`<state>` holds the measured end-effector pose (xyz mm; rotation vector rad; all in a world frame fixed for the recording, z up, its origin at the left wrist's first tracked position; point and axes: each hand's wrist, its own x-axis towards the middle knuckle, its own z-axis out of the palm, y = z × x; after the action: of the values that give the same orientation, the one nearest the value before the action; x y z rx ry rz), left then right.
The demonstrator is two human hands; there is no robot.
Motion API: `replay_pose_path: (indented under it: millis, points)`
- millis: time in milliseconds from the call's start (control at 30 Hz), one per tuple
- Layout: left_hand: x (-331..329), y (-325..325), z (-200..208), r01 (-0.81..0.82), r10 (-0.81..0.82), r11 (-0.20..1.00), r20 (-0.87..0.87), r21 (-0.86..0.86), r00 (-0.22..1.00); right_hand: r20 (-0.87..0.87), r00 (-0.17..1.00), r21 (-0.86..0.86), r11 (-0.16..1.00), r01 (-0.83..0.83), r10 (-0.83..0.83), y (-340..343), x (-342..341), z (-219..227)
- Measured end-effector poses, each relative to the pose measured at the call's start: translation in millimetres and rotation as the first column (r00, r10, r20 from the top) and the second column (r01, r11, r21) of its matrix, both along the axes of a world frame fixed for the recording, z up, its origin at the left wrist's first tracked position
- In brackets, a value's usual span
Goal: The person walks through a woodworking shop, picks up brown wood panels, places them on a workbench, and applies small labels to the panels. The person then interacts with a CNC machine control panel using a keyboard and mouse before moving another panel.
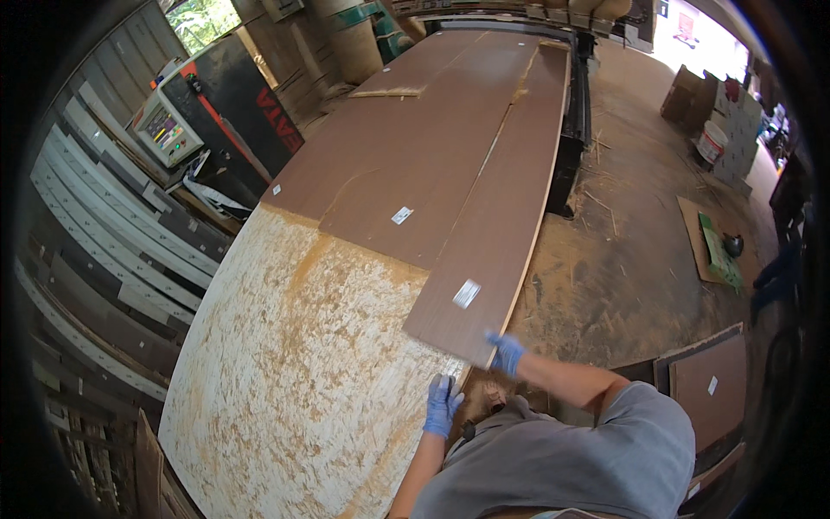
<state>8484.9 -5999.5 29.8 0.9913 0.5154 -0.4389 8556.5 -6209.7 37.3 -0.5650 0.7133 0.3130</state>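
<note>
A long brown panel (458, 303) with a white label lies along the right edge of the sawdust-covered white table (285, 372). Its near end reaches toward me. My right hand (507, 353), in a blue glove and slightly blurred, grips the panel's near right corner. My left hand (442, 406), gloved in blue too, rests on the table close to its edge, just short of the panel's end. Its fingers are stretched out and hold nothing. Other brown panels (363, 203) lie flat beside the long one, farther up the table.
A control cabinet (169, 130) with a screen and buttons stands at the left. Long boards (130, 229) are stacked along the left wall. Brown panels (709, 385) lie at my right. Farther right on the dusty floor are a white bucket (711, 141) and a cardboard sheet (696, 233).
</note>
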Motion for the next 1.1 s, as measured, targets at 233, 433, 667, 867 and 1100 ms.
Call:
replay_pose_path:
  millis: [233, 433, 667, 867, 1100]
  points:
    - [-86.4, 73.4, -15.3, -0.284, 0.277, 0.945, -0.063, -0.164, 0.959, -0.1, 0.901, 0.016, 0.907, -0.422, 0.421, 78.3, -106.8, 7.1]
    - [-250.5, 224.0, -7.5, -0.402, 0.404, 0.912, -0.014, 0.08, 0.915, 0.112, 0.989, 0.189, 0.975, -0.119, 0.099, -20.4, -13.8, 3.5]
    - [-342.5, 302.5, 67.0, -0.648, 0.683, 0.673, 0.036, 0.357, 0.729, -0.34, 0.856, -0.002, 0.909, -0.416, 0.39, 236.3, -201.7, 12.5]
    - [-353.4, 349.5, 103.4, -0.898, 0.944, 0.087, 0.252, 0.432, 0.213, 0.568, -0.34, -0.459, -0.055, -0.887, 0.749, 383.6, -290.7, 67.1]
    - [-420.7, 356.2, -41.0, -0.672, 0.798, -0.255, 0.544, 0.695, 0.26, -0.144, -0.323, -0.936, -0.023, 0.35, 0.935, 345.6, -164.4, 64.2]
